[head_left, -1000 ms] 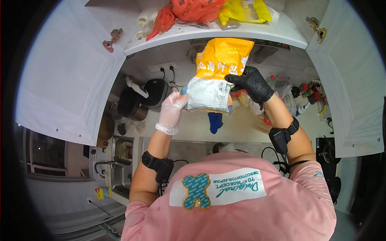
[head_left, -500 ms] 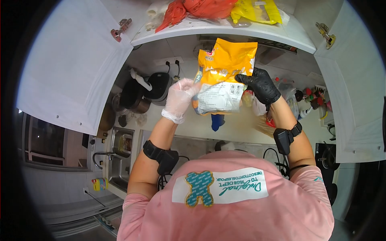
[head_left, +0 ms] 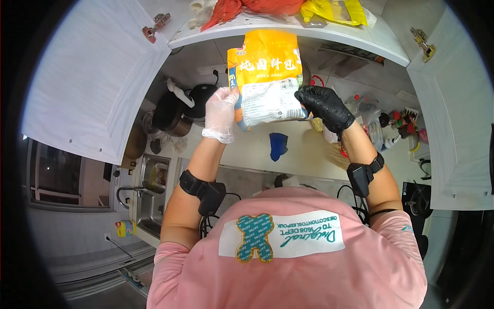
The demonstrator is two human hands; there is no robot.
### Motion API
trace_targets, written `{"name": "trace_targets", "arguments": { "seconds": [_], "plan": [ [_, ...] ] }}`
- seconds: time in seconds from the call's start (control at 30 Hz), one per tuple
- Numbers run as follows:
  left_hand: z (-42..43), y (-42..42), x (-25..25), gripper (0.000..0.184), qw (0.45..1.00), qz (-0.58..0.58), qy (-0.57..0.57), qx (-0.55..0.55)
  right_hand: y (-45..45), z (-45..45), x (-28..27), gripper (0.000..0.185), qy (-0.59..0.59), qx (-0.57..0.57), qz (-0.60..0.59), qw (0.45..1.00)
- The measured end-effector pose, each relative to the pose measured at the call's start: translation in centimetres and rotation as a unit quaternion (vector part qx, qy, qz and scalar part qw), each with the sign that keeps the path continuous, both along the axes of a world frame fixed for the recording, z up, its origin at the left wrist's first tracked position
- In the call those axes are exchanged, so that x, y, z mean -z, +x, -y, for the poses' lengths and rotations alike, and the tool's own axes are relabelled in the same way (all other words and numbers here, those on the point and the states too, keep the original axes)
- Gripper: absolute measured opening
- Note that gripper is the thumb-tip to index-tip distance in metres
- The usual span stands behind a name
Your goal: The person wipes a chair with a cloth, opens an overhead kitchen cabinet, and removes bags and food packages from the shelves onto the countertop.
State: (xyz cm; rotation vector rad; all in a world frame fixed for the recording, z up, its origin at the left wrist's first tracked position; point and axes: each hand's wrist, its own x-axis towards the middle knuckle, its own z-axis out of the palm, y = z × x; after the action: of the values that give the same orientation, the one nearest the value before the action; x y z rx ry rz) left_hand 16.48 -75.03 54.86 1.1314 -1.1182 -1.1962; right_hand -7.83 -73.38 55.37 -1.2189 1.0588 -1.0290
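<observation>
A yellow-orange spice packet [head_left: 269, 67], with a white label panel on its lower half, is held up above the counter, below the cabinet shelf. My left hand [head_left: 221, 114], in a translucent white glove, pinches its lower left edge. On the other side my right hand [head_left: 327, 109], in a black glove, grips the lower right edge. The printed face is turned toward me. A dark blue piece [head_left: 278, 146] lies on the counter just below the packet; I cannot make out what it is.
Overhead, the cabinet shelf [head_left: 288, 31] carries red bags [head_left: 267, 5] and a yellow bag [head_left: 339, 11]. Cabinet doors [head_left: 87, 77] stand open on both sides. A black cooker [head_left: 203, 100] is at left, beyond the sink [head_left: 153, 193]. Bottles and bags crowd the right counter.
Both hands have shifted the packet left and slightly up in view. Its front is flatter, with the large printing now readable. More of the blue piece below is visible.
</observation>
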Motion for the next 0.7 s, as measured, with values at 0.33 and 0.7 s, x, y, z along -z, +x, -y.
{"name": "trace_targets", "arguments": {
  "seconds": [0.33,0.7],
  "plan": [
    [-0.4,-1.1,0.2,0.018,0.995,-0.036,-0.073,-0.058,0.8,-0.8,-0.2,0.069,-0.080,-0.069,-0.042,0.994],
    [0.0,-1.5,0.3,0.018,0.986,-0.023,-0.118,-0.115,0.2,-1.5,-0.4,0.058,-0.065,-0.049,0.079,0.994]
  ]
}}
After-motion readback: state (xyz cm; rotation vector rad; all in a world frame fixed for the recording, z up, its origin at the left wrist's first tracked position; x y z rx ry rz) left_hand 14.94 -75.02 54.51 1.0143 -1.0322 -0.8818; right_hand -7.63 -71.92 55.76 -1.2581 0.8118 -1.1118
